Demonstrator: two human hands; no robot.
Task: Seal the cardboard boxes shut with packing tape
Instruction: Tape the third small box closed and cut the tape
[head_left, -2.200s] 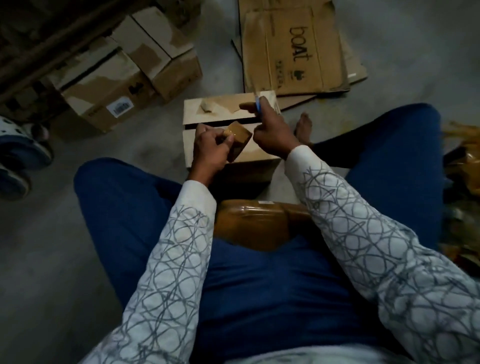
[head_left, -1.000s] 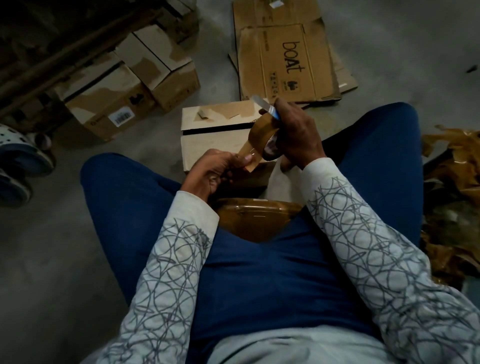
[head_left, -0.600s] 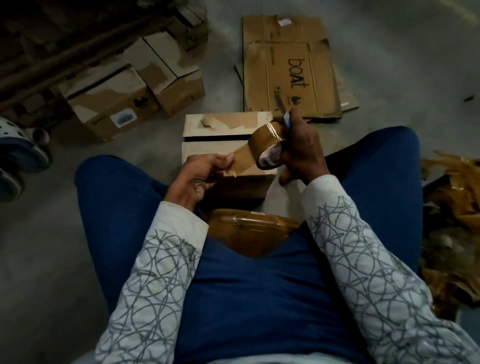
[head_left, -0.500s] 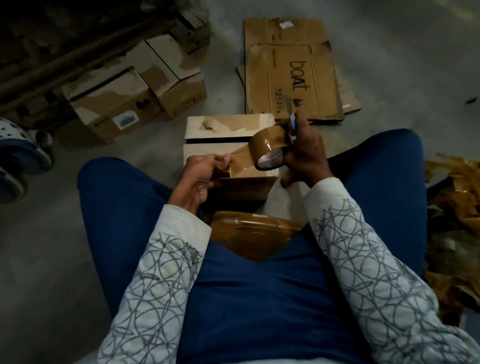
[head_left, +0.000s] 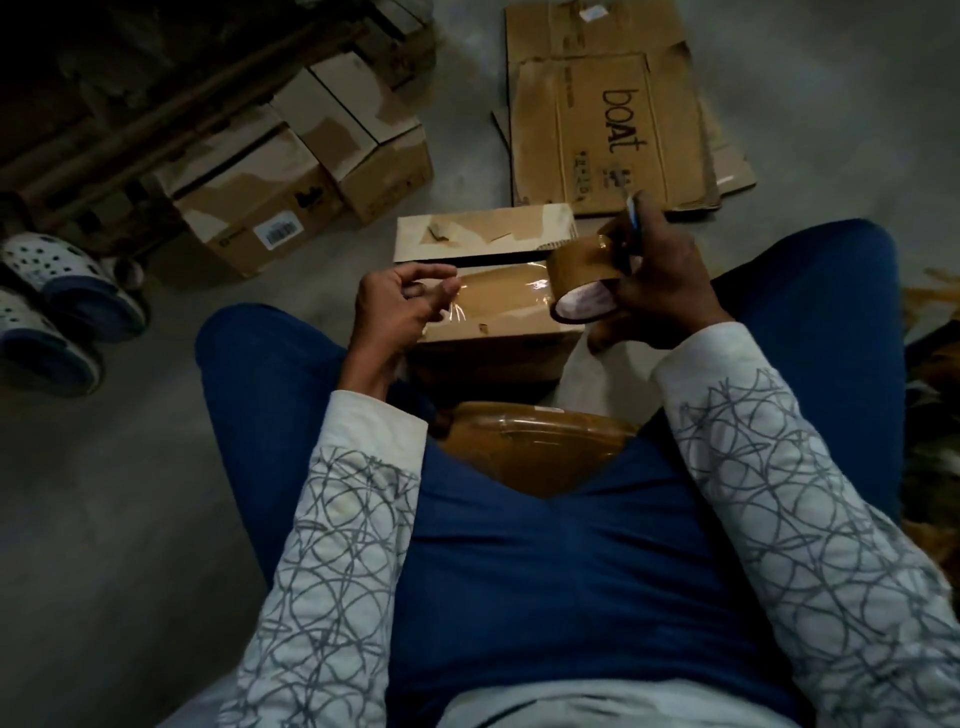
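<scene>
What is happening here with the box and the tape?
A seated person is taping a cardboard box on the floor. The right hand holds the tape roll together with a small blue-handled tool. The left hand pinches the end of a strip of tape pulled out across the box top. The seam between the flaps is not yet covered.
</scene>
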